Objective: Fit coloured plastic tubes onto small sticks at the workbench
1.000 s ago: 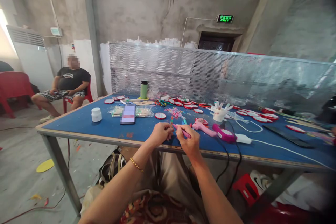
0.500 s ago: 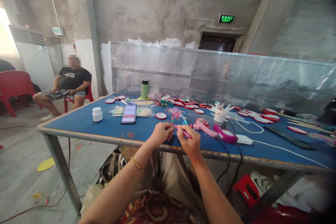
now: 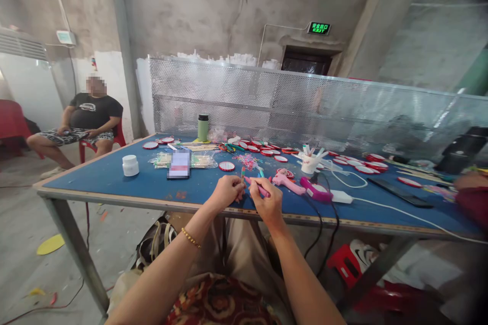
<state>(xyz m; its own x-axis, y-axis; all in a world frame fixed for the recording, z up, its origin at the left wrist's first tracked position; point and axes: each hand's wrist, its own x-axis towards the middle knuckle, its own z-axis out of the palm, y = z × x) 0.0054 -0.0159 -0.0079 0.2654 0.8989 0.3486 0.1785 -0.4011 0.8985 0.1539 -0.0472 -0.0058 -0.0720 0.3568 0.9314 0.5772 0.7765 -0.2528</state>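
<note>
Near the table's front edge, my left hand is closed in a pinch round a small upright piece with green and orange on it. Its lower part is hidden by the fingers, and I cannot make out its kind. My right hand grips a pink pen, whose tip points left, close to the small piece. Just beyond the right fingers shows a teal-blue pen-like thing. Pink and coloured small bits lie in a heap behind both hands.
A pink glue gun, a white cup of pens and cables lie to the right. Round red-rimmed discs are scattered about. Leftward are a phone, a white jar and a green bottle. A person sits beyond.
The camera has turned slightly right, so the scene sits further left. Both hands keep their holds. At the far right edge, a dark red sleeve and part of another person have come into view.
</note>
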